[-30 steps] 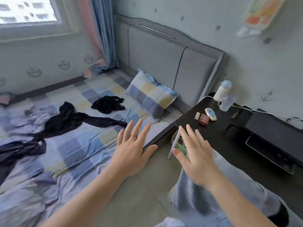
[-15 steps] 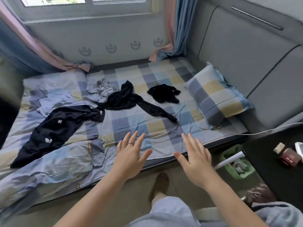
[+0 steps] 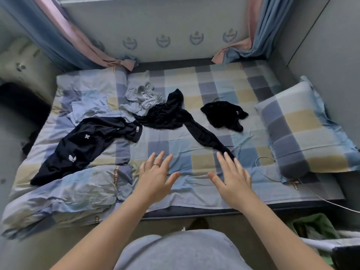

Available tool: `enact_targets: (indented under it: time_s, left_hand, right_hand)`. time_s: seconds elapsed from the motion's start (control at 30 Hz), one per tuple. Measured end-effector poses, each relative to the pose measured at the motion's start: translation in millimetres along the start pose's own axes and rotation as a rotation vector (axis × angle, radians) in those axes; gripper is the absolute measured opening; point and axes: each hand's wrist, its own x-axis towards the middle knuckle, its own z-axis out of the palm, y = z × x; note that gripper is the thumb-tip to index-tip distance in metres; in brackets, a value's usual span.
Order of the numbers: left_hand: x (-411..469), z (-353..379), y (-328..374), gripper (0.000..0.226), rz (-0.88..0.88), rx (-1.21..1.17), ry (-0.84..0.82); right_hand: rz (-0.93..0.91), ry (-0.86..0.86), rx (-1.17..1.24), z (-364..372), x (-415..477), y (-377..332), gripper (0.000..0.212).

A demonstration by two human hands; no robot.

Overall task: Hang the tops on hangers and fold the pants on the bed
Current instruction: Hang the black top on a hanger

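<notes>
On left hand point(image 3: 155, 178), fingers point(image 3: 157, 160): straight, fanned wide, thin ring on one, nothing held. On right hand point(image 3: 231, 181), fingers point(image 3: 221, 161): same, splayed and empty. Both palms down over near edge of checked blue-yellow-grey bedsheet point(image 3: 214, 84); contact with sheet unclear.

Just past right fingertips: tail end of long black thin-fabric garment point(image 3: 169, 115), one narrow limb laid diagonally toward near edge. Touching or only overlapping in view: cannot tell. Leg or sleeve: cannot tell either, so top/pants call open.

Further out:
- small crumpled black garment point(image 3: 222, 115), alone mid-bed, right of the long one
- crumpled pale grey garment point(image 3: 142, 98), touching the long one's far-left side
- navy garment with white printed motifs point(image 3: 87, 145), sprawled left, near end meeting bunched pale blue quilt point(image 3: 68, 191)
- checked pillow point(image 3: 303, 129) far right; thin white cable point(image 3: 263, 164) looped on sheet between pillow and right hand

No hangers in view. Nothing hung or folded, judging by layout.

Risks:
- Misjudging dark pieces before spreading, so pants on a hanger or a top folded. Cause: all crumpled, similar colour.
- Pulling the long black piece by its limb end, dragging the grey one along. Cause: overlap at far end.
- Snagging the cable while sweeping right. Cause: loop near hand.
- Crooked fold if done on the quilt. Flat checked patch ahead of hands likely better.
- Tops stalled with hangers unlocated.
</notes>
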Motion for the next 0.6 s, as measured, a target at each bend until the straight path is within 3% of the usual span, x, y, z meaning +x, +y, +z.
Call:
enact_targets:
  time_s: [0.33,0.6]
  left_hand:
    - [87,-15,-18,0.068,-0.109,-0.043,-0.005]
    - [187,5,-103,0.068,-0.110,0.023,-0.007]
  right_hand:
    - [-0.074,-0.118,0.016,-7,103,-11,0.069]
    - [-0.107,-0.141,-0.018,47,215,-42,0.071]
